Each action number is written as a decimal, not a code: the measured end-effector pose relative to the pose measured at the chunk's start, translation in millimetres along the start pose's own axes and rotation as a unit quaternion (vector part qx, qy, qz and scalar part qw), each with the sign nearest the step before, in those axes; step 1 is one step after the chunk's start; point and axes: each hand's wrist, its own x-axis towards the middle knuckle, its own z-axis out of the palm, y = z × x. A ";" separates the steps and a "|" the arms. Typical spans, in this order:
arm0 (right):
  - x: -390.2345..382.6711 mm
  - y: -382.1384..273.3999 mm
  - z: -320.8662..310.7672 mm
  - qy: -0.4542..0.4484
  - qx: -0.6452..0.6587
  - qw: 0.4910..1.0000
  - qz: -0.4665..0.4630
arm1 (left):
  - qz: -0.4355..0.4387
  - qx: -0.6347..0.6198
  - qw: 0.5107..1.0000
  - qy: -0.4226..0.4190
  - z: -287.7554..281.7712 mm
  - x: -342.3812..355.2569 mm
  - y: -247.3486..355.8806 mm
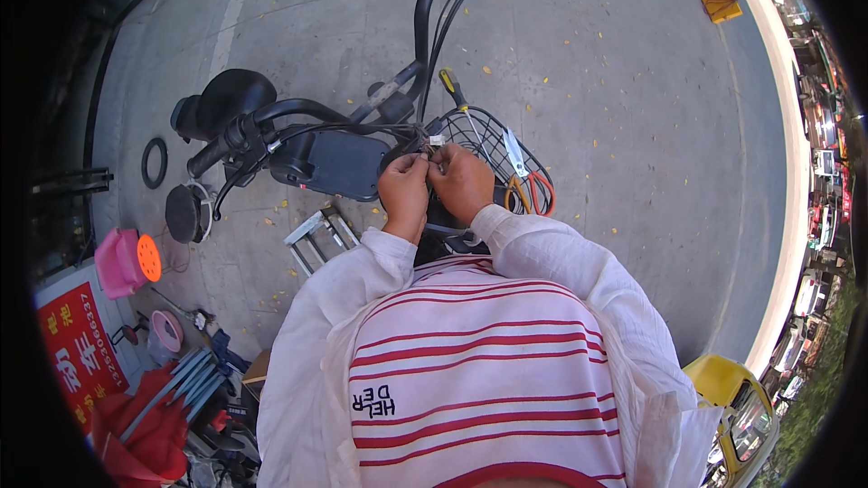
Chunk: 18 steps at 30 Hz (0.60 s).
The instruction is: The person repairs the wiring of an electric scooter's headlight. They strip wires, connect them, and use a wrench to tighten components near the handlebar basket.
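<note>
- The left hand (404,192) and right hand (463,183) meet fingertip to fingertip, pinched closed, seemingly on thin wires (432,150); the exact grip is hidden.
- A hard tug could pull a wire loose.
- The wires look slender and bunched, near the handlebar's (384,98) middle, by a small white connector (438,140).
- Beyond, scissors (515,155) and a screwdriver (453,89) rest at a wire basket (494,126).

Left arm (316,307): Slanting forward and inward here, sleeved.
Left wrist (404,226): Showing bare, almost straight.
Left hand (404,190): Raised ahead of the chest, tightly curled!
Right arm (579,271): Angling in to match, sleeved too.
Right hand (464,183): Back upward, bent at the knuckles, pointed forward and left.
Fingertips (420,159): Bunched side by side, grip too small to read.
</note>
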 end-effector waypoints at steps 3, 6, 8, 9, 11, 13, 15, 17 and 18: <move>-0.1 0.9 0.1 -0.001 0.001 1.000 0.001 | -0.040 0.011 0.999 -0.012 1.0 -2.6 10.0; -1.0 1.2 -1.5 -0.002 0.008 1.000 -0.004 | -0.123 0.005 0.991 -0.044 -2.8 -1.0 20.7; -1.1 1.3 -2.2 0.000 0.014 1.000 -0.006 | -0.187 0.001 0.979 -0.086 -8.9 2.4 25.5; -1.1 1.8 -1.7 0.001 0.015 1.000 -0.006 | -0.200 -0.018 0.975 -0.092 -9.0 2.8 26.4; -1.3 3.4 -0.3 0.001 0.023 1.000 -0.008 | -0.223 -0.054 0.968 -0.104 -8.6 4.1 27.9; -1.7 6.1 0.7 0.001 0.036 0.999 -0.011 | -0.235 -0.069 0.963 -0.111 -7.9 5.7 27.9; -5.2 8.0 1.1 0.018 0.058 0.998 -0.025 | -0.248 -0.085 0.958 -0.113 -7.9 7.9 26.9; -5.9 8.5 2.0 0.023 0.077 0.996 -0.026 | -0.260 -0.102 0.954 -0.110 -8.8 10.8 24.7; -5.8 8.7 2.1 0.021 0.086 0.996 -0.019 | -0.267 -0.107 0.951 -0.114 -9.1 12.5 23.7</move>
